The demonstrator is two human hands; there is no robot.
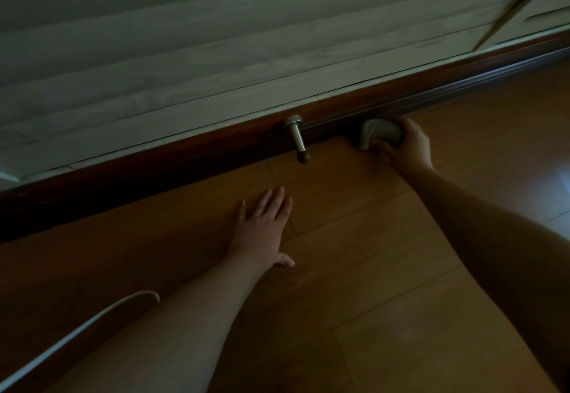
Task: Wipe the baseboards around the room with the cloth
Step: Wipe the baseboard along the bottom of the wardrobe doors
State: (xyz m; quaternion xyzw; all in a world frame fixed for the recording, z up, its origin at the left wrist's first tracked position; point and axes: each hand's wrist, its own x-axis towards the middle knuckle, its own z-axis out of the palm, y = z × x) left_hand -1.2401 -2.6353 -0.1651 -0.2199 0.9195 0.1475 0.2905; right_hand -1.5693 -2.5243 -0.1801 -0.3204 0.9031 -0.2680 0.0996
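fingers: right hand point(407, 146) fingers curl round the folded cloth point(381, 135); left hand point(262, 226) lies flat, spread on the floor point(370, 254).
cloth: pressed low against the baseboard point(354, 102), just right of the doorstop point(297, 138).
step: mid-wipe, seemingly; the light is dim.
next: work round the doorstop.
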